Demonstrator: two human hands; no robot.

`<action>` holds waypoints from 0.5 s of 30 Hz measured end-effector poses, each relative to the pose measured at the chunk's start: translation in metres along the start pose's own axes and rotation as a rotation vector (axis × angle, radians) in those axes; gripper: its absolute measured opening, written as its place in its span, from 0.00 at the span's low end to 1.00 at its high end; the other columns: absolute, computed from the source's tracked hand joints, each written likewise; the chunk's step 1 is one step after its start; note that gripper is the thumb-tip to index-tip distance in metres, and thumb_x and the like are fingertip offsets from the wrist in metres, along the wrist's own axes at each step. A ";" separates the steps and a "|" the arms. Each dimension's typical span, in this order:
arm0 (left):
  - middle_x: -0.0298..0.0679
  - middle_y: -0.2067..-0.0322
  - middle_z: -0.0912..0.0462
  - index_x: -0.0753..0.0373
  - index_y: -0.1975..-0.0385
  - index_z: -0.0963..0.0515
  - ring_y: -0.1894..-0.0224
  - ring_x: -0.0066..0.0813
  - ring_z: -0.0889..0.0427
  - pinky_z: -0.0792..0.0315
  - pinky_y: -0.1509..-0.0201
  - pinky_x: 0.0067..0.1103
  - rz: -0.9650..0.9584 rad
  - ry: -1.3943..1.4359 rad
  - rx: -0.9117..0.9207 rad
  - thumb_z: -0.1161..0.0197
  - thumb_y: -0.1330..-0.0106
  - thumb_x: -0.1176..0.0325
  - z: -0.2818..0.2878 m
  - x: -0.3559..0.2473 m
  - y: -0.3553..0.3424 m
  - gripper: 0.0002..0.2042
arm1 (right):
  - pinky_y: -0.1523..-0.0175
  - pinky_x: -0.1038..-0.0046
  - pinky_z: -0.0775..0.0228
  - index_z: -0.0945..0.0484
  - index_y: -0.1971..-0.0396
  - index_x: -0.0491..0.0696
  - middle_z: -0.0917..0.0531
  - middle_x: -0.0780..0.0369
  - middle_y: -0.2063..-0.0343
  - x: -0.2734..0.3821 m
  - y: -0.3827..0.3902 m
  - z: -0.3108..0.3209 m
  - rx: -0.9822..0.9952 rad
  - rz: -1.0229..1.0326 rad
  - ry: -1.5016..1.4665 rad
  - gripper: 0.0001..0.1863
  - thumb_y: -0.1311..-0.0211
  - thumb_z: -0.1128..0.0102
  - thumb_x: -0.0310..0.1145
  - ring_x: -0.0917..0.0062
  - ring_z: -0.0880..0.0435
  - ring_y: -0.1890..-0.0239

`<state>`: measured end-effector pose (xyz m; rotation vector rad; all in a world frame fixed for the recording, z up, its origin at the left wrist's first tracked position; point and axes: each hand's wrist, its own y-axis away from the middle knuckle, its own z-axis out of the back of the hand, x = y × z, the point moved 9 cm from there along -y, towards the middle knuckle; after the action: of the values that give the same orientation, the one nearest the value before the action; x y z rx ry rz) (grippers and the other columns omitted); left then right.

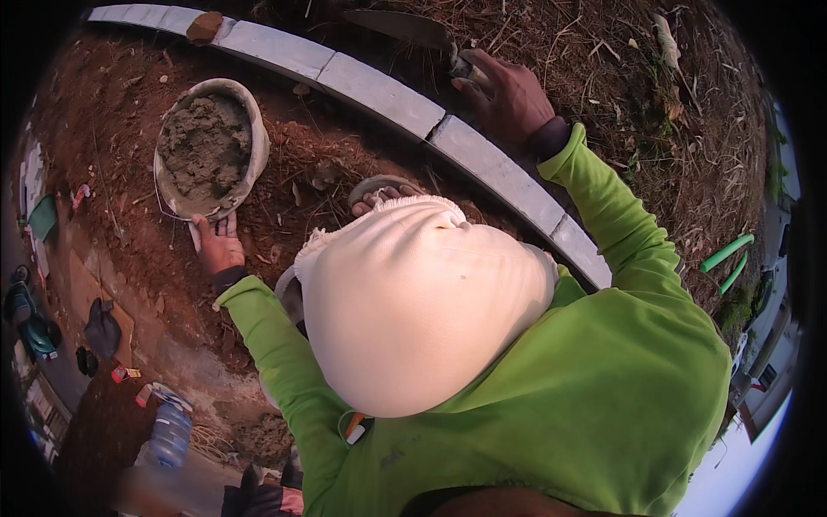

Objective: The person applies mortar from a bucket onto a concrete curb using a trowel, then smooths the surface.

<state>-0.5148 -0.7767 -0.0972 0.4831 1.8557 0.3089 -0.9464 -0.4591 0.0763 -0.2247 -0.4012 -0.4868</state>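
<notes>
My left hand (221,250) grips the near rim of a round, mortar-stained bucket (257,164), tilted so its open mouth faces me. Wet grey-brown mortar (207,142) fills much of it. Across a curved row of pale concrete kerb blocks (379,93), my right hand (512,99) is closed around the handle of a trowel (401,28). Its dark blade points left over the soil beyond the blocks. Cream cloth (422,310) bulges in front of my body, with toes (383,198) showing past its frayed edge.
A brown stone chunk (204,28) rests on the far left blocks. Dry straw and soil lie beyond the kerb, with green tubes (728,263) at right. At lower left are a large blue water bottle (170,435) and a dark, crumpled item (102,327).
</notes>
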 end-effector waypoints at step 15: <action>0.43 0.40 0.28 0.58 0.31 0.40 0.45 0.44 0.22 0.19 0.46 0.41 -0.002 0.093 -0.013 0.37 0.29 0.60 -0.016 -0.006 0.008 0.30 | 0.66 0.59 0.20 0.17 0.54 0.51 0.13 0.55 0.67 0.248 -0.214 -0.135 0.326 0.552 0.518 0.14 0.35 0.40 0.40 0.60 0.13 0.67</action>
<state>-0.5266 -0.7722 -0.0835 0.4647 1.9434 0.3466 -0.8087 -0.7860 0.0848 0.1123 0.0985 0.0760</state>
